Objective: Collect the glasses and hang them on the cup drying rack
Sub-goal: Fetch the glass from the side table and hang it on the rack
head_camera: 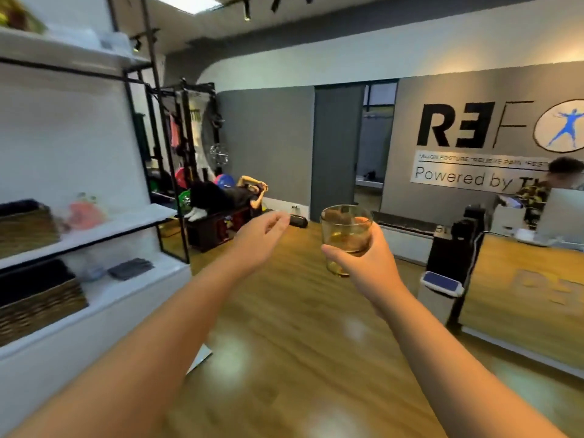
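Head cam shows the right hand (366, 263) wrapped around a clear glass (346, 237), thumb across the front near the base and fingers round the far side, so it's a firm full-hand hold. That glass is upright, up in the air at about chest level, nothing under it but wood floor (284, 343). It looks amber-tinted; can't tell if that's the glass itself or a bit of liquid at the bottom.

Just left of the glass, the left hand (262, 235) is stretched forward with nothing in it, fingers loosely extended and a bit blurry, not touching the glass.

Further left of the glass is a white shelf unit (104, 229) with baskets (28, 229) and folded stuff on it. Behind the glass there's a grey wall with a dark doorway, and off to its right a wooden counter (521, 279).

Progress-wise: I'd say one glass is collected and being carried. No drying rack anywhere in view, and no other glasses that I can spot either, so the hanging part isn't done yet. Probably early-to-mid task, with the rack yet to be reached.
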